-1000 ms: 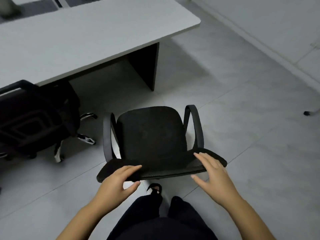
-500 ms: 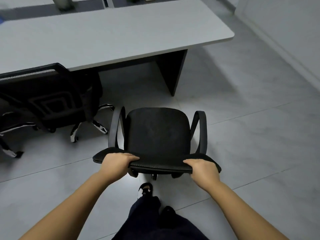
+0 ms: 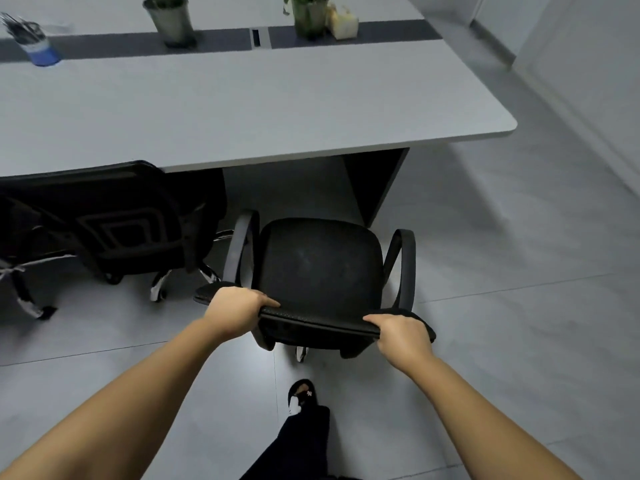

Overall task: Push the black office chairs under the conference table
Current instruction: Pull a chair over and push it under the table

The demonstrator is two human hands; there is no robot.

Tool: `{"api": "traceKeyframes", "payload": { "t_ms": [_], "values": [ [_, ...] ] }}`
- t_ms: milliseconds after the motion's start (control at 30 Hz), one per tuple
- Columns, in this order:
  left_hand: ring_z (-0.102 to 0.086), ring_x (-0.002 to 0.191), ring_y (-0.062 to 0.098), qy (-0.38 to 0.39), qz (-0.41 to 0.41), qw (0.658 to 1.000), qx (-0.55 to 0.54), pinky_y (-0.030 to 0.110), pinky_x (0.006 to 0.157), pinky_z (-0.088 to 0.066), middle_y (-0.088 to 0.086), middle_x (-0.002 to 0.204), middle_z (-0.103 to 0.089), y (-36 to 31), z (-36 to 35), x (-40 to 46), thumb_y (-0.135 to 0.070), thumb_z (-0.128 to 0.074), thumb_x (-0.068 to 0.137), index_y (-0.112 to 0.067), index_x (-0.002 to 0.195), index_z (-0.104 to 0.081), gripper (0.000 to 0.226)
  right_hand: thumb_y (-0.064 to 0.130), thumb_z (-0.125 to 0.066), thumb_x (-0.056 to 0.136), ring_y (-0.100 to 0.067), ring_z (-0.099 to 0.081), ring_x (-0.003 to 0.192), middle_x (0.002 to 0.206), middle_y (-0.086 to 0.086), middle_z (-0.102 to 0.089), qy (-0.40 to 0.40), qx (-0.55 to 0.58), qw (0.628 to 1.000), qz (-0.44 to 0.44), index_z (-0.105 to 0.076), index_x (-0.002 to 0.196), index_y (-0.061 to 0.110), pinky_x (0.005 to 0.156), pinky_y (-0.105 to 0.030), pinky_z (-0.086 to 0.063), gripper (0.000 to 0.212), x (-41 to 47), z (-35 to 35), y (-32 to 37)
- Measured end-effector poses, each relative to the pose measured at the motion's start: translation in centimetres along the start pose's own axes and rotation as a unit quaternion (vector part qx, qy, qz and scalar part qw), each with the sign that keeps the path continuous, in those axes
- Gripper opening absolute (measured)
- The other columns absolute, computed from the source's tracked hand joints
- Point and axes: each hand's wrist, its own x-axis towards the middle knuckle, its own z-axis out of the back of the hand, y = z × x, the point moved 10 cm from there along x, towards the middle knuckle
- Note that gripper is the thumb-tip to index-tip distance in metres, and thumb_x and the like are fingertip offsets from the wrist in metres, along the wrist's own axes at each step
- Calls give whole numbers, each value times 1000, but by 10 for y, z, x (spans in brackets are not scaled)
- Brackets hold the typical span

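Chair [image 3: 320, 268] nearer table [image 3: 242, 109]; neighbouring chair [image 3: 117, 223] close left, perhaps touching.

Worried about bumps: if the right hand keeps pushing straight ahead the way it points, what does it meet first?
Already gripping the chair's backrest, the right hand probably nears the table's dark leg panel first; depth unclear.

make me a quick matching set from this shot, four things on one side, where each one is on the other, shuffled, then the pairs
1. black office chair with looped armrests
2. second black mesh-backed chair
3. blue pen cup
4. dark metal plant pot

A. on the table's dark centre strip, near the middle
B. gripped at its backrest by the left hand and right hand
C. tabletop's far left
D. left, backrest at the grey table edge

Pairs: 1-B, 2-D, 3-C, 4-A
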Motion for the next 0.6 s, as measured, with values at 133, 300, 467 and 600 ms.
{"api": "traceKeyframes", "payload": {
  "t_ms": [133, 300, 467, 600],
  "values": [
    [-57, 115, 9, 22, 3, 1000, -7, 26, 82, -47, -18, 126, -61, 17, 12, 41, -21, -57, 81, -43, 122, -54, 46, 17, -52, 86, -23, -61, 102, 116, 2, -67, 5, -5, 1000, -3, -54, 122, 35, 81, -32, -50, 40, 48, 17, -5],
    [-57, 114, 11, 31, 35, 999, -24, 24, 78, -44, -17, 126, -61, 33, 27, 85, -23, -61, 79, -42, 124, -52, 50, 14, -51, 85, -22, -63, 92, 105, 3, -70, 17, -30, 999, 20, -59, 114, 35, 73, -32, -52, 37, 105, 41, -11],
    [-62, 107, 15, 13, 62, 998, -28, 27, 75, -49, -12, 126, -62, 38, 41, 129, -15, -53, 83, -43, 124, -51, 50, 13, -52, 85, -20, -63, 90, 101, 3, -71, 32, -57, 997, 46, -59, 114, 36, 64, -29, -44, 38, 158, 69, -26],
    [-62, 106, 15, -1, 83, 996, -28, 27, 76, -50, -11, 126, -63, 42, 53, 164, -12, -50, 83, -44, 124, -52, 51, 14, -51, 85, -19, -63, 84, 93, 4, -71, 37, -65, 995, 72, -61, 110, 36, 59, -26, -37, 35, 198, 88, -38]
  ]
}}
